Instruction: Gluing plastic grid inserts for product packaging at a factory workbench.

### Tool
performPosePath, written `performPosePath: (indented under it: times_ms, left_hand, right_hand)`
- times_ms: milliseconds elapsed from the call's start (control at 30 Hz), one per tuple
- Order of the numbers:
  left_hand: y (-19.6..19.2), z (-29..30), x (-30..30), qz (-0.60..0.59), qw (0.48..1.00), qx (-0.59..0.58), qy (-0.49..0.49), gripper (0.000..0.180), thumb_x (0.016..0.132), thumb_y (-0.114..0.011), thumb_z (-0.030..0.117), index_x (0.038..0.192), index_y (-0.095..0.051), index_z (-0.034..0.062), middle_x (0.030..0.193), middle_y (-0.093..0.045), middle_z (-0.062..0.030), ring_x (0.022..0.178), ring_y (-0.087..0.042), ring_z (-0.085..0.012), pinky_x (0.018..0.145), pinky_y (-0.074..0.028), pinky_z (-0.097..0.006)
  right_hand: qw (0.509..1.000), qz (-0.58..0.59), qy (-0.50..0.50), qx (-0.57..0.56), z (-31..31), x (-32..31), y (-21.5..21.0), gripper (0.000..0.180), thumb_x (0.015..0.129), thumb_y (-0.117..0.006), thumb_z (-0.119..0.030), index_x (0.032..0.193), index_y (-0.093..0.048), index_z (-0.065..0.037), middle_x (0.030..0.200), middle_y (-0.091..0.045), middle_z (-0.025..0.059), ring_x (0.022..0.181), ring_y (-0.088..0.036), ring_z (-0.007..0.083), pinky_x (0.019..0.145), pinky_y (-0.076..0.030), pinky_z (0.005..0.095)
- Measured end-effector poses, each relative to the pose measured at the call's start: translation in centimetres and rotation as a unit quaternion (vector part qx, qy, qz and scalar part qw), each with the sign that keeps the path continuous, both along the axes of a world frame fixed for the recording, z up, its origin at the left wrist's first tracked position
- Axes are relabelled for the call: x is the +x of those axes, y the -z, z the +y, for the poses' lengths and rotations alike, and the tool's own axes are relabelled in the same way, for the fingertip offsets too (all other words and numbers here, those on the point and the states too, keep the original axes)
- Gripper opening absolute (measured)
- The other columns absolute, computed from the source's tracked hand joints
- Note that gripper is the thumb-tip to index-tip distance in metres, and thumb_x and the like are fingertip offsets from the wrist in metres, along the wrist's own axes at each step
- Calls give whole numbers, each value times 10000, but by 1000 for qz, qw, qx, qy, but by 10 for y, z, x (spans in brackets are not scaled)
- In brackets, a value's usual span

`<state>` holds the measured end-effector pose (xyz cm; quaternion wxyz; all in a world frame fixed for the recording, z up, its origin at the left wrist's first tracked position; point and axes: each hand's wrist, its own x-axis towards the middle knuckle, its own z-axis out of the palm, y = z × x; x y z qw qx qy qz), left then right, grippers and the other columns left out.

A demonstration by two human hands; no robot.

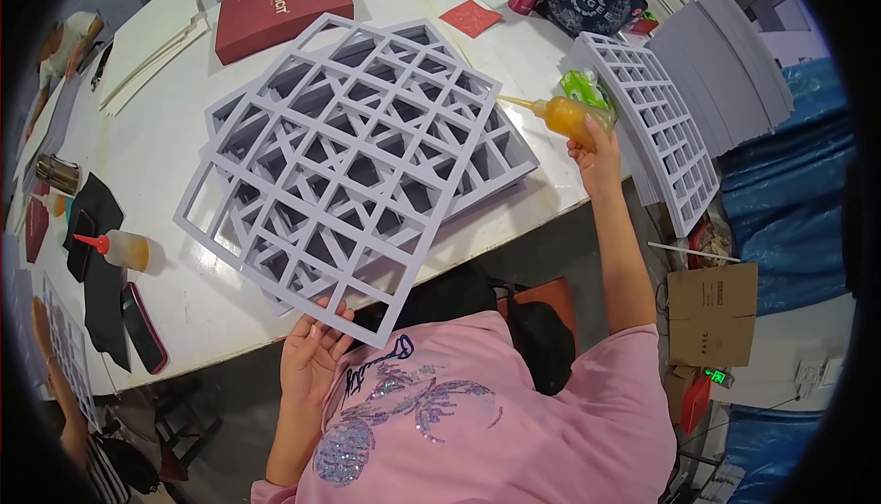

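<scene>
— While the pink sleeves are coming in from the lower edge, what is the left hand (312,353) doing?
— It is gripping the near edge of the top grid (340,174), fingers curled under, thumb on top, wrist bent up toward the white table (156,155).
— How many grids are lying there?
— I am counting at least three grey ones stacked crookedly in front, though the lower ones are partly hidden, plus one pile of grids (656,119) further right.
— And the right hand (596,151)?
— It is reaching out with the arm stretched, clenched around one orange glue bottle (564,114), its nozzle pointing left at the stack's far edge.
— Any other bottles?
— A second one (124,249) is lying at the left, beside a phone (145,325). One red box (280,11) is sitting beyond.
</scene>
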<state>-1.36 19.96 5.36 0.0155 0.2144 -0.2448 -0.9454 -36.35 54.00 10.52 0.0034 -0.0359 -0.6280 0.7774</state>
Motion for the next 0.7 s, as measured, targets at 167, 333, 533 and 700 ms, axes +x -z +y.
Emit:
performPosePath:
  times_ms: [167, 333, 533, 700]
  left_hand:
    - [2, 0, 0, -3, 1000, 5, 0, 377, 916, -465, 76, 1277, -405, -16, 1268, -477, -216, 1185, -483, -319, 940, -465, -431]
    - [4, 2, 1, -2, 1000, 10, -1, 376, 915, -464, 72, 1279, -406, -7, 1275, -476, -203, 1200, -470, -310, 950, -457, -439]
    - [5, 0, 0, 3, 1000, 1, 1, 385, 916, -462, 75, 1284, -396, -15, 1282, -468, -206, 1198, -472, -311, 961, -444, -440]
    - [6, 2, -2, 12, 1000, 3, -2, 393, 913, -467, 69, 1289, -391, -18, 1283, -465, -215, 1195, -474, -317, 961, -446, -431]
  right_hand:
    - [998, -29, -56, -1, -7, 49, -3, 359, 818, -648, -211, 1047, -448, -20, 827, -571, 105, 578, -548, 161, 486, -437, 249]
    - [991, -65, -114, -7, -22, 115, -6, 321, 831, -608, -182, 1059, -466, -6, 839, -587, 117, 572, -557, 164, 465, -429, 258]
    - [973, -155, -167, -21, -43, 188, -9, 443, 784, -632, -160, 1138, -402, -29, 886, -572, 122, 582, -558, 171, 469, -441, 261]
    - [956, -167, -240, -6, -57, 236, -8, 506, 751, -647, -90, 1173, -373, -39, 936, -557, 102, 666, -585, 166, 497, -471, 265]
